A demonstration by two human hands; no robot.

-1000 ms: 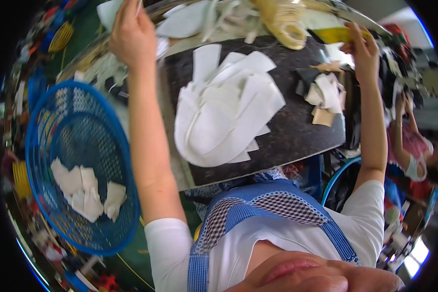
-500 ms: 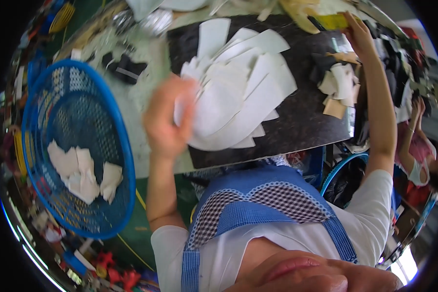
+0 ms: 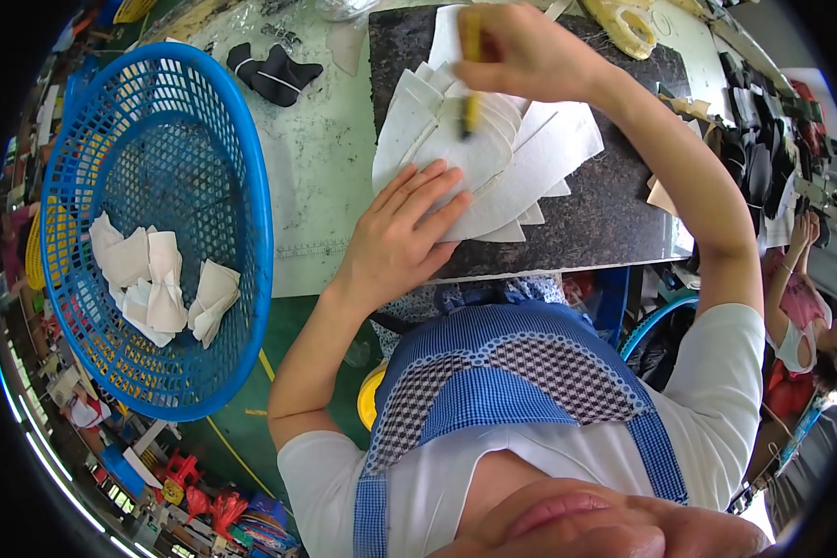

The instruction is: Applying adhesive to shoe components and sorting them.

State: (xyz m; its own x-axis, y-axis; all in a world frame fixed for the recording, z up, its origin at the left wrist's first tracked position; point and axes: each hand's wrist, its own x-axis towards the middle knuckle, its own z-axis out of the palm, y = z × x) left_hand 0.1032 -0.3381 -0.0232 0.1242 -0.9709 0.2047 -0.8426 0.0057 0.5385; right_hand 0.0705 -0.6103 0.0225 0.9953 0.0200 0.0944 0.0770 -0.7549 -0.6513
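Observation:
A fanned stack of thin white curved sheet pieces (image 3: pixel 539 172) lies on a dark speckled board (image 3: pixel 604 209). My left hand (image 3: pixel 405 223) rests flat on the near left part of the stack, fingers stretched out. Over the far part of the stack, my right hand (image 3: pixel 521 51) is closed around a slim yellow tool with a dark end (image 3: pixel 472 107). The tool is smeared by motion, so its exact kind does not show. Its dark end points down at the top white piece; whether it touches cannot be made out.
Left of the board stands a blue plastic basket (image 3: pixel 262 251) holding several folded white pieces (image 3: pixel 166 279). Black pieces (image 3: pixel 274 73) lie on the pale table (image 3: pixel 316 209). A yellowish ring-shaped thing (image 3: pixel 631 28) and dark stacked pieces (image 3: pixel 749 107) lie far right. Another person's hands (image 3: pixel 803 232) show at right.
My left hand has come down flat onto the white stack. My right hand has brought the yellow tool from the far right to above the pieces. The whole view has shifted a little.

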